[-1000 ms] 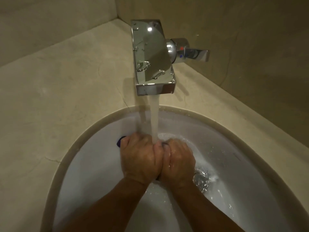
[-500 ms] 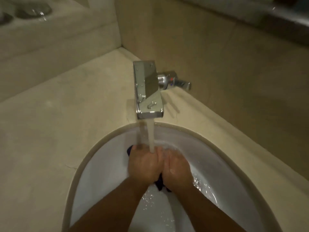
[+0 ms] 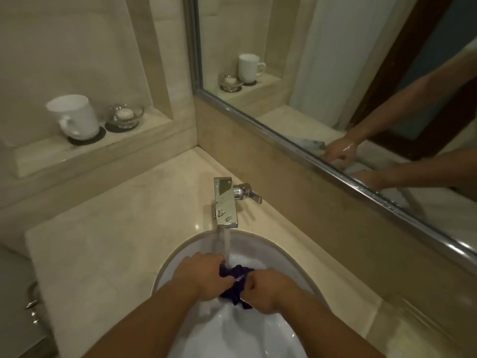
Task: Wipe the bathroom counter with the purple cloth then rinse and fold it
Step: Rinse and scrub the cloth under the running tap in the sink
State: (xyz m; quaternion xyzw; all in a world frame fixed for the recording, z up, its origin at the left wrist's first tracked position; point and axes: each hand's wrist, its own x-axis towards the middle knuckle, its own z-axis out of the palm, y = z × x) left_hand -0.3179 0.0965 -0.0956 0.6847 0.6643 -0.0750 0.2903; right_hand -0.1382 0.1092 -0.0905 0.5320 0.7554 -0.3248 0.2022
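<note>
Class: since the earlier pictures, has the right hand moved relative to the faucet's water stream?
Yes: the right hand has pulled rightward, away from the water stream, baring the purple cloth it grips.

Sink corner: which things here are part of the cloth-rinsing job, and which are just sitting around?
In use: purple cloth, left hand, right hand, running faucet, sink, counter.
Just sitting: white mug, glass dish, ledge, mirror.
</note>
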